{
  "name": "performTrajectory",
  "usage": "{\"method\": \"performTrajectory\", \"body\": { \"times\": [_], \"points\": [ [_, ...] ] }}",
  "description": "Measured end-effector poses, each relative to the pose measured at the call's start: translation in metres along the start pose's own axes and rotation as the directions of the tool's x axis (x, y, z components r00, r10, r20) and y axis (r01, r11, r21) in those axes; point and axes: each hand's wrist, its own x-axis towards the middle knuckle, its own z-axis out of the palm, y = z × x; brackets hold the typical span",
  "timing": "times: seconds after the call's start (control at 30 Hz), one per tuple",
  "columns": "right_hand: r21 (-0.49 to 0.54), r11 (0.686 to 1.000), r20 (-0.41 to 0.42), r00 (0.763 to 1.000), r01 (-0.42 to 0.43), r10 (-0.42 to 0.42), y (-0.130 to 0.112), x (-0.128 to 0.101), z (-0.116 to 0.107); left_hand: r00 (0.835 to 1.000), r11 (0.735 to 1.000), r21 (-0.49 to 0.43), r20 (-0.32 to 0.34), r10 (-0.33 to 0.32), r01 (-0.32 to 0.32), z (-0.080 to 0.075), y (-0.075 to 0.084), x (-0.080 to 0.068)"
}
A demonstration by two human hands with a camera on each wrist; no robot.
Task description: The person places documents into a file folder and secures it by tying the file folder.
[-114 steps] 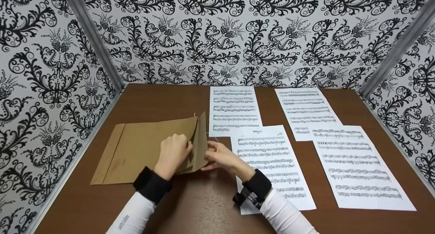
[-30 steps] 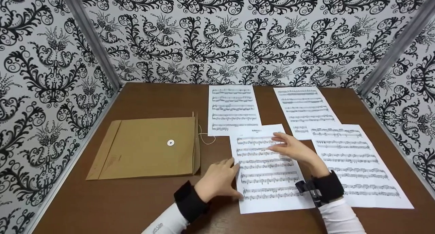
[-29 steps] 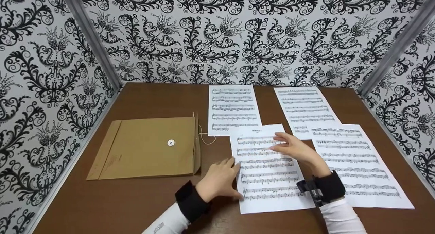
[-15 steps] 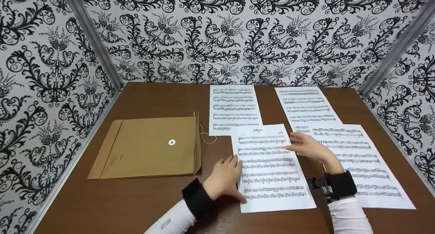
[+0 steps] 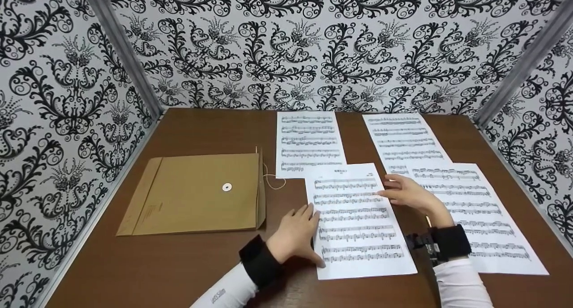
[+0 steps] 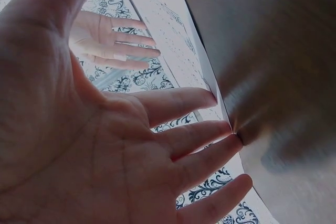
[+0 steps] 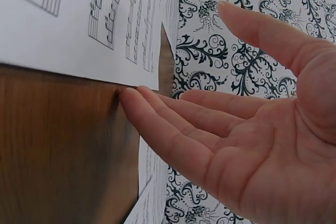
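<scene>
The nearest sheet of music (image 5: 353, 223) lies on the brown table between both hands. At its left edge is my left hand (image 5: 293, 236), fingers spread and mostly straight; the left wrist view shows the left fingertips (image 6: 223, 125) right at the paper's edge. My right hand (image 5: 412, 195) is at the sheet's upper right edge, the thumb (image 7: 262, 27) held apart from the other fingers. In the right wrist view the extended fingers (image 7: 168, 135) reach the table beside the paper's edge. Neither hand curls round the paper.
A brown string-tie envelope (image 5: 192, 196) with a white button (image 5: 227, 187) lies to the left, its flap side and loose string (image 5: 275, 182) facing right. Other music sheets lie behind (image 5: 309, 138), at back right (image 5: 405, 135) and at right (image 5: 483, 223). Patterned walls (image 5: 286, 53) enclose the table.
Both hands have left the envelope, which now lies flat with its button showing. My left hand came to the near sheet's left edge; my right hand moved from over the sheet to its right edge.
</scene>
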Motion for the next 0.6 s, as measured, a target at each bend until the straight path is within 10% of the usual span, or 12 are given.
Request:
{"method": "performTrajectory", "body": {
  "times": [0.6],
  "points": [
    [-0.012,1.0,-0.027,0.999,-0.024,0.024,0.0088,0.0017,-0.005,1.0,1.0,-0.024,0.001,0.0,0.0,0.0026,-0.0015,0.0]
  ]
}}
